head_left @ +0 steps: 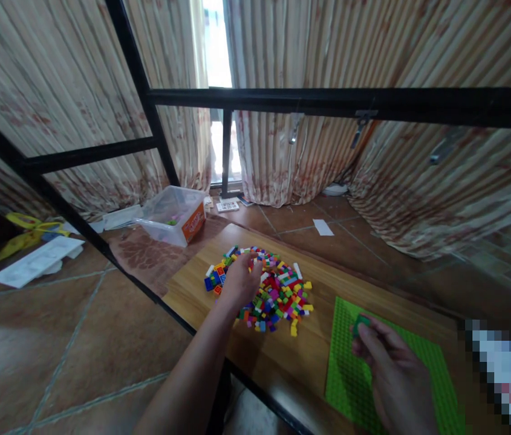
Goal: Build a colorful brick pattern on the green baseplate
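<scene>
My left hand [242,279] reaches over a pile of small colourful toy bricks [277,296] on the wooden table. Its fingers are bent down towards the bricks and look a little apart, with no brick visible between them; the fingertips are partly lost against the pile. In my right hand [389,356], a dark green toy brick [361,324] is pinched between thumb and fingers. That hand hovers over the bright green studded baseplate [341,362], hiding much of its middle.
A clear plastic bin [164,220] with an orange label stands on the floor beyond the table [318,356]. Black metal bars [282,99] cross the view. White foam pieces [37,260] and a yellow bag [23,232] lie at left. A paper sheet [323,227] lies on the tiles.
</scene>
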A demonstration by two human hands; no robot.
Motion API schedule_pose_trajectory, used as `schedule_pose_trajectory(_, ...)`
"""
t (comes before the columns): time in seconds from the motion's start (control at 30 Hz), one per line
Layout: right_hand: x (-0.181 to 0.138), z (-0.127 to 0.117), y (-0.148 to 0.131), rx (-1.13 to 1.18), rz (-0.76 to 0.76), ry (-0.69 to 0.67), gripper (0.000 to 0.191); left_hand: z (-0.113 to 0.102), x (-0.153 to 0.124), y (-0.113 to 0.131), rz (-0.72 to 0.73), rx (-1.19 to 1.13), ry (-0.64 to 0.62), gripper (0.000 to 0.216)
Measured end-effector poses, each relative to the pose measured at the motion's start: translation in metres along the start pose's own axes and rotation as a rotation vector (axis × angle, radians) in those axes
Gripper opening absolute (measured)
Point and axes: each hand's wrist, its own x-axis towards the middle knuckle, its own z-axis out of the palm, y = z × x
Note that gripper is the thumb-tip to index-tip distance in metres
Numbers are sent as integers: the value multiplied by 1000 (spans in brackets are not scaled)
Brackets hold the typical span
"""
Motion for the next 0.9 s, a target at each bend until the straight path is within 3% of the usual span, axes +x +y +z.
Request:
schedule_pose_trajectory(0.2,1,-1,4,15,-1,-3,49,-47,21,-20,-122,322,163,42)
schedule_pose_trajectory(0.33,0,1,3,9,23,-4,48,-69,24,-36,-140,524,64,45)
schedule_pose_trajectory(0.53,1,5,5,1,31,-36,51,-71,17,-40,-40,659,-137,44)
schedule_pose_trajectory(0.9,3,7,6,-15,15,-26,48,-70,19,-47,41,702,-178,50)
